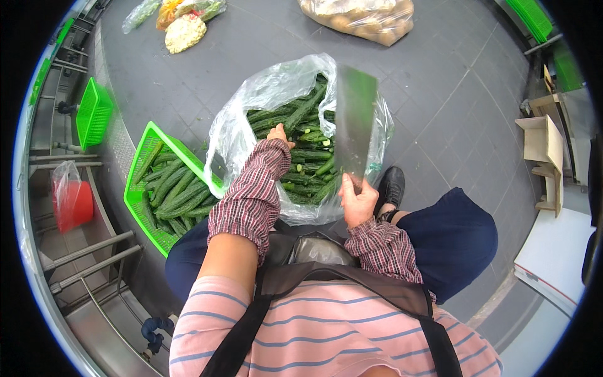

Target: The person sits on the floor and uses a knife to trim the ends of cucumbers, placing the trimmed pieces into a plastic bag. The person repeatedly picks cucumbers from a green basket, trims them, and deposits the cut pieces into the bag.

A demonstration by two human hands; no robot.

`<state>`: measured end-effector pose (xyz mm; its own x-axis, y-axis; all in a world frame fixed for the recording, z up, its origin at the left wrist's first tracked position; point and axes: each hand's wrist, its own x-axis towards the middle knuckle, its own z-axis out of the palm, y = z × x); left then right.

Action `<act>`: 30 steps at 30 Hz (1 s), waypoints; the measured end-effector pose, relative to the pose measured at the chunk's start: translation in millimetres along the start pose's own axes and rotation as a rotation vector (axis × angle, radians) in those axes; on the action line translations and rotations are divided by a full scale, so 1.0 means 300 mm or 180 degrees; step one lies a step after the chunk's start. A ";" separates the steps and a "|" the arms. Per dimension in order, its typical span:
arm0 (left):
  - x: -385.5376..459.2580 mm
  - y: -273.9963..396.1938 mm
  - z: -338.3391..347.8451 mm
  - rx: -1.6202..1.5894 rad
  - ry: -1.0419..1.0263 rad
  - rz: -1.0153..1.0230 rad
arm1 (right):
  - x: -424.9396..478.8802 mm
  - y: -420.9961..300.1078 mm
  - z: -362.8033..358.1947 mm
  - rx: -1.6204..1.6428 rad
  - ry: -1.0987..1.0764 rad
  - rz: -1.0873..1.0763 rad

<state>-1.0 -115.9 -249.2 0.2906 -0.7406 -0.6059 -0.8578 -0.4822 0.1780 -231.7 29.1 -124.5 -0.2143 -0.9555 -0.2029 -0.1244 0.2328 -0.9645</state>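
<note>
A large clear plastic bag (pixel 245 101) stands open on the floor before me, full of dark green cucumbers (pixel 311 154). My left hand (pixel 280 135) is inside its mouth, with fingers at the lower end of a long cucumber (pixel 306 110) lying slantwise on top. Whether the fingers are closed around it is hidden. My right hand (pixel 358 199) grips a cleaver by its handle at the bag's right side. The broad cleaver blade (pixel 355 118) points away from me and covers part of the bag. Pale cut ends show on some cucumbers.
A green plastic basket (pixel 181 148) holding several cucumbers (pixel 176 188) sits left of the bag. Beyond lie a bag of potatoes (pixel 362 21) and a cauliflower (pixel 185 34). Metal racks (pixel 94 254) line the left; a wooden piece (pixel 541 141) stands right. My shoe (pixel 392 186) is beside the bag.
</note>
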 end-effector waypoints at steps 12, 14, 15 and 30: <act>-0.316 0.159 -0.339 -0.1348 -0.0881 0.0077 | 0.138 0.151 -0.120 -0.1315 0.0705 0.0645; -0.385 0.090 -0.417 -0.0839 -0.1040 0.0468 | 0.135 0.100 -0.122 -0.0744 0.0681 0.0767; -0.422 0.010 -0.439 -0.0571 -0.0721 0.0828 | 0.115 0.057 -0.105 -0.0742 0.0507 0.0643; -0.876 -0.217 -0.435 -0.0065 0.0341 0.1055 | -0.167 -0.212 -0.037 -0.1693 -0.0509 -0.1018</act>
<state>33.6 49.0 -0.4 0.0414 -0.9028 -0.4281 -0.9046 -0.2157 0.3675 -223.9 64.1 -51.0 0.0551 -0.9983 0.0189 -0.6307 -0.0494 -0.7744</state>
